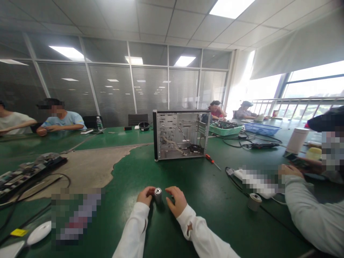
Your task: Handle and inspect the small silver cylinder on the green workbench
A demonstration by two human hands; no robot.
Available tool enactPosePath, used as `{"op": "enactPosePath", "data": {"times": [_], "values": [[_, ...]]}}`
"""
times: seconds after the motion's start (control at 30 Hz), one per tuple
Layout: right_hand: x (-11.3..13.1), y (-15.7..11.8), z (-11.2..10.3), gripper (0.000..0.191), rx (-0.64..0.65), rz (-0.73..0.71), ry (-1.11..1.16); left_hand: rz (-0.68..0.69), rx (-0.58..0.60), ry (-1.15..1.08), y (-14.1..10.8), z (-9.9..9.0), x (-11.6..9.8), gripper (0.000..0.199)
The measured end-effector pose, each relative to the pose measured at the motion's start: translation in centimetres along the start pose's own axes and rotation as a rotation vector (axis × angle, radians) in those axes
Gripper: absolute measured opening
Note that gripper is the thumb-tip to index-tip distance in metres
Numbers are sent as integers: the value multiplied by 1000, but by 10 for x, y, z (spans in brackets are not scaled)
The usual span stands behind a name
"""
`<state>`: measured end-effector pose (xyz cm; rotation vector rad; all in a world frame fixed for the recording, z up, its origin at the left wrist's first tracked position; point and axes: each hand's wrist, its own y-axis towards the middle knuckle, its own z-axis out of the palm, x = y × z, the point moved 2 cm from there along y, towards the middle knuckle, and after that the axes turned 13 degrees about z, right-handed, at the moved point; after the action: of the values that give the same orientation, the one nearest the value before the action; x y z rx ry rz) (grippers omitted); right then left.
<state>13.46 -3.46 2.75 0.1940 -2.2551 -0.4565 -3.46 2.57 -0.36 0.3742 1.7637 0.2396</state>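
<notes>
A small silver metal cylinder (158, 197), which looks like a small electric motor, stands upright on the green table between my hands. My left hand (145, 195) grips its left side, with curled fingers touching it near the top. To the right of the cylinder is my right hand (177, 201), its thumb and fingers apart and a gap between it and the metal. A tiny spot shows by the right fingertips, too small to make out. Beyond both hands stands an open computer case (182, 136) with cables and bare metal inside.
An orange screwdriver (213, 162) lies beside the case. At right are a white power strip (256, 183), another metal cylinder (254, 202) and a co-worker's sleeve (309, 211). Cables and a circuit board (29, 172) lie left. Green (225, 131) and blue baskets (262, 129) stand farther back.
</notes>
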Motion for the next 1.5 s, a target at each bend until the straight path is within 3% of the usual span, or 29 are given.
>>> {"op": "enactPosePath", "data": {"times": [0.37, 0.5, 0.63, 0.73, 0.83, 0.93, 1.0, 1.13, 1.27, 1.4, 1.5], "values": [[8, -4, 7, 37, 21, 35, 26, -2, 14, 17, -5, 1, -10, 35], [12, -7, 13, 43, 49, 5, 79, 30, 113, -20, -6, 5, -10, 31], [15, -11, 15, 43, 87, 25, 119, -26, 209, -138, -8, 8, -9, 34], [17, -17, 5, 44, 111, 66, 99, -39, 162, -143, -8, 7, -10, 37], [12, -32, -19, 49, 124, 102, 64, -19, 112, -102, -8, 4, -11, 36], [-11, -57, -56, 47, 42, 135, 8, -15, 83, -92, -6, 2, -9, 34], [-38, -77, -87, 47, -82, 195, -62, -20, 70, -92, -4, 1, -6, 33], [-108, -115, -159, 55, -423, 462, -254, -34, 54, -106, 0, 3, 1, 31], [-173, -138, -216, 65, -524, 662, -394, -33, 61, -87, 3, 4, 4, 30], [-205, -142, -238, 67, -565, 754, -463, -34, 68, -73, 4, 4, 5, 30], [-189, -134, -236, 63, -647, 645, -548, -36, 58, -89, 3, 3, 6, 30]]}}
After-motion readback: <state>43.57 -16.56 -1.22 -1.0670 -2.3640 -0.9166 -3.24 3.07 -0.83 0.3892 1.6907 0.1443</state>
